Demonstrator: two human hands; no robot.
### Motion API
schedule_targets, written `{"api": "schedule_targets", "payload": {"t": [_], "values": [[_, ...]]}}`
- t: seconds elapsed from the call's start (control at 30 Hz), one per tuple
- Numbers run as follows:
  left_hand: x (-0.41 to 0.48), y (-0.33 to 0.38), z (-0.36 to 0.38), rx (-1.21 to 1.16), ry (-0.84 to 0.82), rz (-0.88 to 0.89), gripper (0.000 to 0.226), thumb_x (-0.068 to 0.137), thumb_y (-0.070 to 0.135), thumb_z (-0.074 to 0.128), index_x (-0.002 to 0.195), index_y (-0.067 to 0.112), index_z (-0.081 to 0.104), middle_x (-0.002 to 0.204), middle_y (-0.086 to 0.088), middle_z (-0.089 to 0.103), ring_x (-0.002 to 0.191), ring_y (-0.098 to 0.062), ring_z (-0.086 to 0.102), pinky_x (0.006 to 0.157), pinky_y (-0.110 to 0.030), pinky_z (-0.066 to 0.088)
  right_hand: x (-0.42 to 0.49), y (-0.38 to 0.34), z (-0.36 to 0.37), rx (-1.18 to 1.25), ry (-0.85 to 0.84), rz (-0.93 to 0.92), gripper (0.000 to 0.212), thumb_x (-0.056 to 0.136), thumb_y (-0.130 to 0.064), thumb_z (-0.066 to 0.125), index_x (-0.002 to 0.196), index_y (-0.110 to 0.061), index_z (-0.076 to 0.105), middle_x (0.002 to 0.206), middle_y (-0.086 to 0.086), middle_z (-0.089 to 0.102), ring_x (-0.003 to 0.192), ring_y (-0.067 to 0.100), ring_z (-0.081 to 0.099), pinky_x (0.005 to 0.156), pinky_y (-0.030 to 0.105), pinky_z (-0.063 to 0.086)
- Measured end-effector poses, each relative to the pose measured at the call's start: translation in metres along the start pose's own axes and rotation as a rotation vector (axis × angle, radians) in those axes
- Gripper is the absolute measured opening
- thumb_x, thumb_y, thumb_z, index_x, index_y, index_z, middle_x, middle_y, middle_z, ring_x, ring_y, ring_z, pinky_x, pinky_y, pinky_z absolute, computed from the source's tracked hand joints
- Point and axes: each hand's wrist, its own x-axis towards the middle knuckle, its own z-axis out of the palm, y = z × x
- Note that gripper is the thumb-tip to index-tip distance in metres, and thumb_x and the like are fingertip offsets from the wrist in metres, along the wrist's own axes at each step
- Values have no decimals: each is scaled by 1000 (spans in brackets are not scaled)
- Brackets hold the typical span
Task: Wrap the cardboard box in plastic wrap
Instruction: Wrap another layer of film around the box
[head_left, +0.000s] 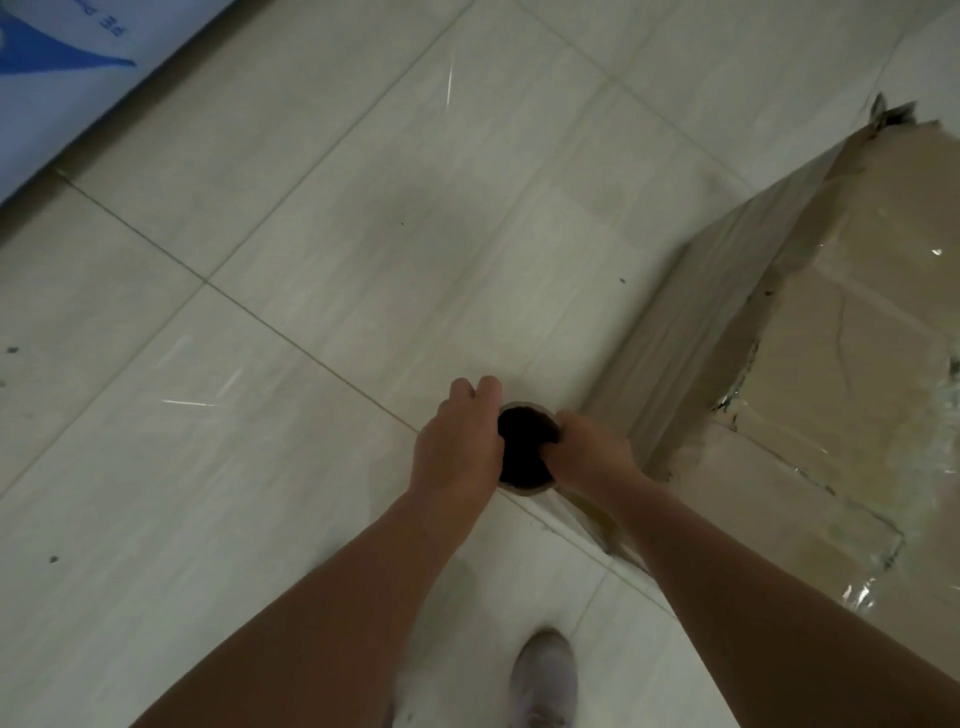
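Item: clear plastic-wrap roll (524, 487), brown cardboard core; left hand (457, 452) and right hand (592, 452) grip its rim (fingers hooked inside). Risk: an uneven pull could wrap the brown cardboard box (857, 312) loosely.

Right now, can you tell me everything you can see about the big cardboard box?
The cardboard box is big, brown and worn, with torn, ragged edges. It stands on the pale tiled floor at the right, partly cut off by the picture's edge. Clear plastic wrap already lies in smooth bands on its near side and wrinkles shinily over its top.
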Motion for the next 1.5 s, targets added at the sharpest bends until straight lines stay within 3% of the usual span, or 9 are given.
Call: {"api": "schedule_targets", "payload": {"t": [0.17,0.4,0.77,0.93,1.17,1.27,1.37,1.43,1.5], "values": [[6,-3,-12,180,-71,108,20,91,11,46,109,13,38,110,-6,47,94,-23,50,64,-30,37,-1,-8,-2,-24,15,40,22,92,-19,40,108,-18,55,92,-1,57,100,22,59,86,32,40],[13,0,-15,324,-131,254,31,91,14,49,119,15,36,114,-6,45,102,-23,49,66,-31,39,-9,-17,4,-8,12,-3,24,93,-17,39,113,-16,52,110,5,63,104,25,60,90,35,43],[38,11,-17,250,-193,161,13,91,11,43,105,11,41,107,-9,51,93,-28,55,66,-31,34,17,-9,-14,-3,-11,-88,27,89,-11,45,111,-9,60,111,11,65,105,29,60,78,29,44],[63,27,-27,112,-119,86,12,89,9,46,98,12,39,103,-11,51,83,-27,50,64,-33,34,42,-7,-52,-107,84,-226,26,87,-11,46,110,-8,58,111,14,64,105,33,59,80,33,45],[112,67,-19,46,-21,39,14,90,11,49,102,10,42,99,-10,50,76,-26,49,62,-34,38,83,9,-108,-316,203,-394,23,90,-12,46,111,-9,56,102,12,64,97,28,60,69,29,38],[118,78,-16,50,-39,39,13,90,9,47,102,10,41,98,-9,48,78,-26,50,63,-34,37,91,22,-106,-146,216,-297,30,90,-15,47,119,-11,55,106,13,65,99,30,61,77,33,47],[116,82,-12,48,-38,9,15,89,8,45,103,10,40,99,-9,48,78,-24,47,63,-33,36,88,28,-107,304,97,-32,44,91,-22,51,134,-13,47,125,12,59,112,29,56,87,31,47],[115,85,-12,40,-42,-33,16,89,8,46,104,10,40,100,-9,47,78,-22,45,63,-32,35,83,31,-105,444,-19,75,43,93,-22,51,134,-9,48,123,12,59,109,26,57,75,23,44],[115,89,-15,44,-63,-60,17,89,9,46,105,10,41,102,-8,47,81,-23,47,65,-33,38,79,34,-101,474,-58,90,34,92,-20,49,121,-5,58,103,11,62,90,25,58,57,21,39]]}}
